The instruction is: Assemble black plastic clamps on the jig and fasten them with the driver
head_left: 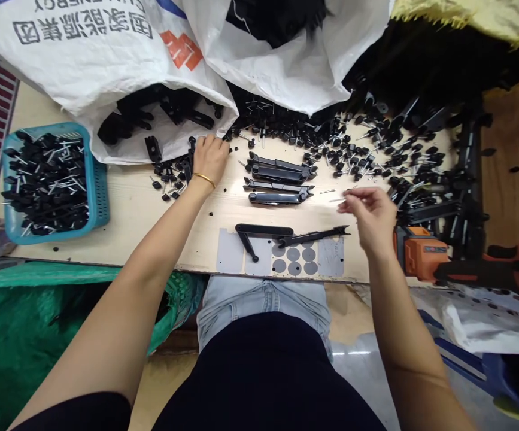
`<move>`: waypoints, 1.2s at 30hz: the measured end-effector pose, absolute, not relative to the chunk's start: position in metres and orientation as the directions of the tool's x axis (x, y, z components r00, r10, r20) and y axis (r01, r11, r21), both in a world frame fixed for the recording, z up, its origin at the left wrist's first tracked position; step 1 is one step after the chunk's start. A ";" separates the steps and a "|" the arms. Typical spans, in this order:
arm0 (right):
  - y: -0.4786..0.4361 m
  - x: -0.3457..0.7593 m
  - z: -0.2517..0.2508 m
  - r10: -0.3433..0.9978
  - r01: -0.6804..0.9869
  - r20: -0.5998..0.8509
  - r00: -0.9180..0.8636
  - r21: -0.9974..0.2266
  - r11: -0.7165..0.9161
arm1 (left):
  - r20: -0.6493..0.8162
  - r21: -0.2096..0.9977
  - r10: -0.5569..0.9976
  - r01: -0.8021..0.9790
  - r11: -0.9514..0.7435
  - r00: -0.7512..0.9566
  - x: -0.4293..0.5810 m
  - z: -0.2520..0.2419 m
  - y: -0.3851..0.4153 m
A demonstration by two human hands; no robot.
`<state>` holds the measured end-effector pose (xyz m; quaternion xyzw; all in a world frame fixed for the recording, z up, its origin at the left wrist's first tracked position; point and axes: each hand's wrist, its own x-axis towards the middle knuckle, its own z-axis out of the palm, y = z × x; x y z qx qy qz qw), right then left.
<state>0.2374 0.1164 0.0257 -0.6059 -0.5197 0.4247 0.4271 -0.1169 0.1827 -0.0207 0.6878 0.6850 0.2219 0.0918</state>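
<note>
My right hand (370, 211) pinches a thin metal pin (337, 200) between thumb and fingertips, above the right part of the table. A second pin (327, 191) lies on the wood just left of it. My left hand (211, 158) reaches palm down to the black parts by the sack's mouth, its fingers curled; what they grip is hidden. Beside that hand stands a slim black part (191, 146). Between my hands lies a row of black folding arms (279, 170). Closer to me are a jointed black arm (263, 230) and a narrower forked piece (315, 236).
A blue basket (100, 197) of black-headed pins stands at left. White sacks (106, 78) of black parts line the back. Loose black-headed pins (344, 152) cover the back right. An orange power tool (421, 254) lies at the right edge. Below left hangs a green sack (17, 335).
</note>
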 end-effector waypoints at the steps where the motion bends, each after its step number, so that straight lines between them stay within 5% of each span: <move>1: 0.102 0.228 0.027 0.990 0.184 -0.142 0.022 -0.972 -0.143 | 0.204 0.444 0.978 0.895 -0.046 -0.051 -0.118 -0.018 0.173; 4: 0.068 0.203 0.023 0.959 0.081 -0.262 -0.113 -0.964 -0.254 | 0.239 0.631 0.951 0.776 0.000 -0.194 -0.114 -0.006 0.125; 7: 0.056 0.191 0.015 0.963 0.210 -0.231 -0.137 -0.957 -0.200 | 0.079 0.899 0.950 0.433 0.063 -0.303 -0.099 0.004 0.068; 13: 0.060 0.186 0.025 0.865 0.622 0.088 -0.494 -0.659 0.422 | -0.114 0.985 0.943 0.091 0.149 -0.311 -0.069 -0.001 0.016; 20: 0.052 0.169 0.016 0.871 0.793 0.078 -0.486 -0.379 0.476 | -0.003 0.949 0.940 0.296 0.110 -0.340 -0.066 -0.013 0.010; 25: 0.047 0.173 -0.001 0.848 0.729 0.206 -0.489 -0.437 0.527 | 0.236 0.790 0.938 0.613 -0.034 -0.252 -0.064 -0.014 0.005; 29: 0.040 0.188 -0.012 0.793 0.642 0.286 -0.538 -0.471 0.605 | 0.336 0.746 0.899 0.662 -0.072 -0.280 -0.066 -0.025 0.001; 36: 0.028 0.207 -0.028 0.727 0.646 0.224 -0.649 -0.344 0.682 | 0.249 0.638 0.968 0.751 -0.170 0.008 -0.077 -0.015 0.002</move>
